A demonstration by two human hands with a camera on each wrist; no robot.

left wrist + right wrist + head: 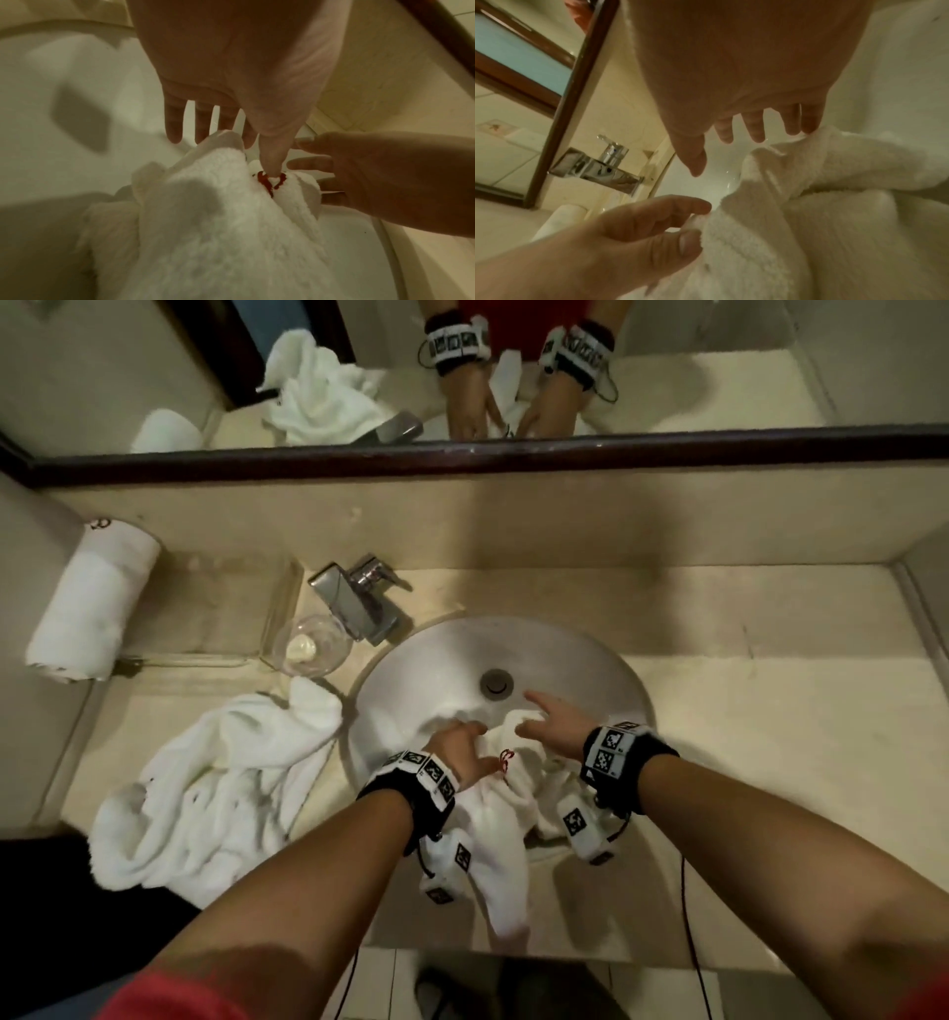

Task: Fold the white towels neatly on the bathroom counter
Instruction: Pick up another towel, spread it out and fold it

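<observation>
A white towel (500, 824) lies bunched in the near half of the sink (452, 654) and hangs over the counter's front edge. A small red thread loop (270, 182) is sewn near its edge. My left hand (459, 742) pinches the towel's edge between thumb and fingers, the thumb (271, 160) pressing beside the loop. My right hand (544, 724) hovers just right of it, fingers (755, 132) spread and straight, the little finger brushing a fold of the towel (834, 162). A second white towel (215, 788) sits crumpled on the counter to the left.
A rolled white towel (92, 603) lies at the far left by the wall. A chrome faucet (359, 598) and a glass dish (310, 644) stand behind the sink's left side. The beige counter (760, 711) stretches right of the sink; a mirror (513, 377) runs along the back.
</observation>
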